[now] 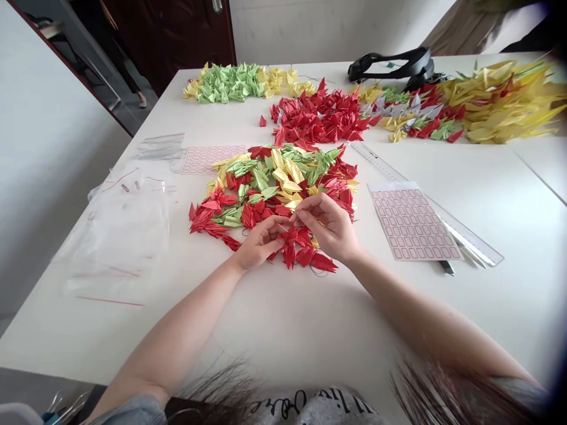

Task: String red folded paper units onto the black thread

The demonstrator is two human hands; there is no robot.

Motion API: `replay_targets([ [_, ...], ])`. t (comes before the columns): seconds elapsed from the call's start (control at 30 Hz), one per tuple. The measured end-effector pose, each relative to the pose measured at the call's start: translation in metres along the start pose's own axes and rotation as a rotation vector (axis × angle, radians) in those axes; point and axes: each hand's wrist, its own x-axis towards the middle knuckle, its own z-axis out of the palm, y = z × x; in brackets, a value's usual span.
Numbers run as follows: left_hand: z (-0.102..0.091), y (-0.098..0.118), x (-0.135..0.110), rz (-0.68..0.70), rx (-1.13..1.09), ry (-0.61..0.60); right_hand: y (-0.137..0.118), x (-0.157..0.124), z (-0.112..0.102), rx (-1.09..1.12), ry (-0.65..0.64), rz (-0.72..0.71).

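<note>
In front of me on the white table lies a heap of folded paper cranes (pixel 266 177) in red, green and pale yellow, with bits of dark thread showing at its near edge. At that near edge my left hand (pixel 263 241) is closed, thumb and fingers pinching a red paper crane (pixel 289 236). My right hand (pixel 325 227) is just right of it, thumb and fingertips pressed together close to the left fingertips. Whatever the right fingers pinch is too small to make out. More red cranes (pixel 316 258) lie below the hands.
Clear plastic bags (pixel 124 230) lie left. Label sheets (pixel 411 224) (pixel 212 159) flank the heap; a ruler (pixel 460 230) and a dark-tipped pen (pixel 447 267) lie right. Behind are red (pixel 319 115), green (pixel 230 82) and yellow cranes (pixel 500 106) and a black headset (pixel 394 65).
</note>
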Motion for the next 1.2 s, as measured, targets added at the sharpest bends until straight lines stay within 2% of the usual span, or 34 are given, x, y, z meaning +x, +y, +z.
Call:
replay_targets([
  [0.3, 0.0005, 0.0022, -0.0001, -0.014, -0.038, -0.036, 0.0003, -0.0002, -0.0013, -0.048, -0.018, -0.031],
  [0.57, -0.0006, -0.0003, 0.0005, -0.026, -0.006, -0.022, -0.0008, -0.0024, 0.0004, -0.093, -0.01, -0.045],
  [0.93, 0.002, 0.0045, -0.0008, 0.016, 0.089, -0.019, 0.0008, 0.0033, 0.0016, 0.058, 0.013, 0.118],
  [1.2, 0.0025, 0.0007, 0.0006, 0.061, 0.078, -0.028, 0.0002, 0.0057, 0.0014, 0.173, 0.033, 0.153],
])
